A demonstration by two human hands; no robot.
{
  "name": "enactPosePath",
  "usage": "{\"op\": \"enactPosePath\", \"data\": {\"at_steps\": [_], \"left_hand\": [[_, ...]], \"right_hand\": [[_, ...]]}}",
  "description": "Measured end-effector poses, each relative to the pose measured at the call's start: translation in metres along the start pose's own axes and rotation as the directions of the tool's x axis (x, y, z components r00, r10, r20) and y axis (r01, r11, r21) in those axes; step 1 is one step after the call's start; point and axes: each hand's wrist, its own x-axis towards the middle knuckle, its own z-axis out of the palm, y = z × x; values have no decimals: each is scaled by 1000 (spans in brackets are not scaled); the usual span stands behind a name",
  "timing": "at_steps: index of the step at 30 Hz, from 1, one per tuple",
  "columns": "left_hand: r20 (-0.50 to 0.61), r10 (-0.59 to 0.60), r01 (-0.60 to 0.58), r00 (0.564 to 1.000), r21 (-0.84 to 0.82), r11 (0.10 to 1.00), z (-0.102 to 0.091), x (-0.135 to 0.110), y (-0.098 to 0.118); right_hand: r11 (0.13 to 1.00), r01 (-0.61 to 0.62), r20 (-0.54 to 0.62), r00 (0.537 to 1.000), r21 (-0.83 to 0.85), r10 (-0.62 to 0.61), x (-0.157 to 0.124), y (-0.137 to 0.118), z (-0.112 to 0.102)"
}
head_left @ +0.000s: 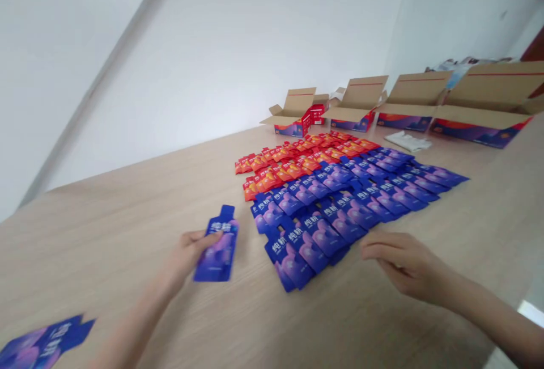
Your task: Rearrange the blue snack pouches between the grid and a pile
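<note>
My left hand (193,250) pinches a blue pouch (219,264) with a narrow neck, held upright above the table, its printed front towards me. Rows of overlapping blue pouches (314,233) of the same kind lie to its right. My right hand (399,261) is beside the near edge of those rows, its fingers curled together and nothing visible in them. Behind the blue rows lie rows of red-orange pouches (284,170). At the lower left, another blue pouch (42,343) lies partly cut off by the frame.
Several open cardboard boxes (403,121) with blue, purple and red printed sides stand along the back right of the wooden table (127,210). A red carton (317,114) sits among them. A white cloth or bag (408,141) lies before the boxes. A white wall (238,46) rises behind.
</note>
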Motion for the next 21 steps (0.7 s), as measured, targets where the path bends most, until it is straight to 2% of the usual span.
{"op": "enactPosePath", "data": {"at_steps": [1,2,3,5,8,10,12,15,17,19,21], "left_hand": [[74,39,-35,997,-50,998,35,-18,13],[183,92,-59,979,-178,982,65,-37,27],[242,120,-44,963,-296,954,91,-55,40],[325,128,28,937,-436,900,130,-84,65],[336,92,127,937,-576,808,165,-110,91],[294,80,126,953,-619,775,183,-116,97],[240,71,96,968,-618,781,199,-118,95],[270,77,87,960,-546,833,208,-116,82],[327,119,48,938,-461,886,199,-113,71],[275,193,-93,942,-340,936,174,-106,60],[88,291,-282,953,-98,954,135,-97,47]], "right_hand": [[999,23,-3,1000,40,-23,7,-13,7],[996,40,-12,999,84,-39,13,-27,13],[992,42,1,999,116,-43,18,-39,15],[994,52,2,999,93,-53,22,-56,14],[999,42,-97,994,-18,-43,18,-62,5],[996,16,-181,983,-87,-32,12,-56,0],[991,12,-250,967,-131,-44,4,-47,-1],[989,83,-291,950,-119,-115,-7,-28,0],[989,121,-314,939,-87,-142,-14,-9,0],[994,84,-372,922,-67,-103,-17,16,-2],[998,-6,-423,906,-55,-18,-18,42,-4]]}}
